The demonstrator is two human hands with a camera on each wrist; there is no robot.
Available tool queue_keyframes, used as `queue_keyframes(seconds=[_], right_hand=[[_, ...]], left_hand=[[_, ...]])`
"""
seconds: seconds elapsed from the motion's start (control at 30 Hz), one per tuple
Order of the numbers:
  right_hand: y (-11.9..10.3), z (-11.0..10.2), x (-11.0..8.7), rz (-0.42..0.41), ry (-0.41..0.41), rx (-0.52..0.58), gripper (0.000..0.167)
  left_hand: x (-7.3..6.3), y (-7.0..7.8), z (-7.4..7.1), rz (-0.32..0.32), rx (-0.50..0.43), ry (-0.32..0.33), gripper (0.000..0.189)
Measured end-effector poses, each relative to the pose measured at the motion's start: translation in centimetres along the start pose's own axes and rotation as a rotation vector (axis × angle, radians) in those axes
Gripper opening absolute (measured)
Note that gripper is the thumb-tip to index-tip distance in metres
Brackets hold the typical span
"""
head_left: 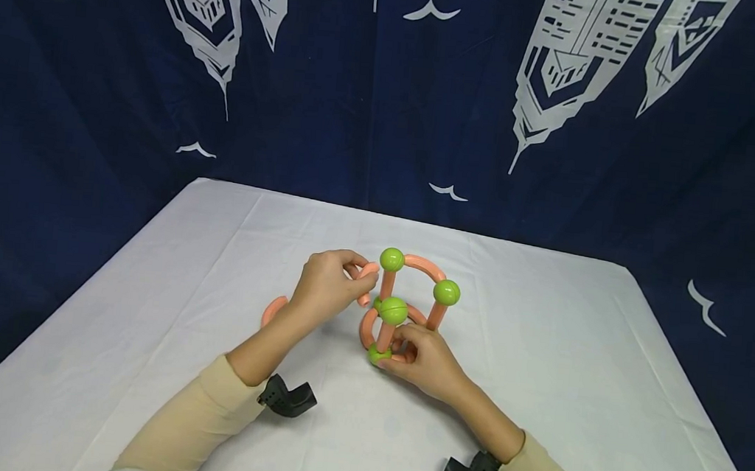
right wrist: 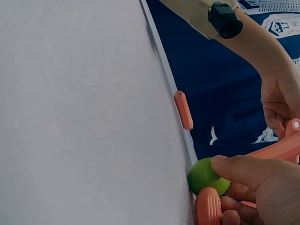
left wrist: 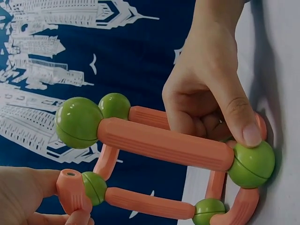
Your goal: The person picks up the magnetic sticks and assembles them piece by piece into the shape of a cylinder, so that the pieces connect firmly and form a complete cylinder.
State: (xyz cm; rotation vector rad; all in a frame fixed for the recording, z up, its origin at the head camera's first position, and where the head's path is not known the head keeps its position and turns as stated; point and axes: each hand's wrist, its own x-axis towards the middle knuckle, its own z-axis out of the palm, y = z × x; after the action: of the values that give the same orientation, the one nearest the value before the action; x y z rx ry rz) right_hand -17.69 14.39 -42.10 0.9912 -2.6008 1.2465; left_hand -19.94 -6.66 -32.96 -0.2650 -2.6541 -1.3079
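A frame of green balls and orange magnetic rods stands on the table, with green balls (head_left: 394, 311) at its corners and straight orange rods (left wrist: 164, 143) as its uprights. My left hand (head_left: 329, 285) pinches a curved orange rod (left wrist: 72, 190) by the frame's upper left ball (head_left: 392, 259); one end of the rod faces the left wrist camera. Low at the near corner, my right hand (head_left: 426, 359) grips a green ball (left wrist: 253, 164), thumb on top of it and fingers curled behind. Part of the frame's base is hidden by the right hand.
Behind my left forearm lies a loose curved orange rod (head_left: 274, 309) on the white tablecloth (head_left: 540, 366). A dark blue curtain (head_left: 361, 101) with white building prints hangs beyond the table's far edge. Each wrist carries a black camera mount (head_left: 288, 397).
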Motion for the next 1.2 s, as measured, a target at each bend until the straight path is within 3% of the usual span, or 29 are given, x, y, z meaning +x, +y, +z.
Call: queue_keyframes(seconds=[0.4, 0.77, 0.97, 1.2], right_hand=[[-0.2, -0.1, 0.0, 0.014, 0.000, -0.007, 0.024], [0.0, -0.1, 0.0, -0.010, 0.009, -0.010, 0.023], [0.0, -0.3, -0.3, 0.002, 0.003, 0.015, 0.023], [0.4, -0.9, -1.2, 0.024, 0.022, 0.112, 0.018]], left_hand=[[0.3, 0.9, 0.7, 0.027, -0.013, 0.036, 0.023], [0.2, 1.5, 1.5, 0.035, -0.044, 0.029, 0.027], [-0.3, 0.7, 1.5, 0.057, -0.029, 0.063, 0.031], [-1.6, -2.0, 1.9, 0.091, -0.131, 0.072, 0.028]])
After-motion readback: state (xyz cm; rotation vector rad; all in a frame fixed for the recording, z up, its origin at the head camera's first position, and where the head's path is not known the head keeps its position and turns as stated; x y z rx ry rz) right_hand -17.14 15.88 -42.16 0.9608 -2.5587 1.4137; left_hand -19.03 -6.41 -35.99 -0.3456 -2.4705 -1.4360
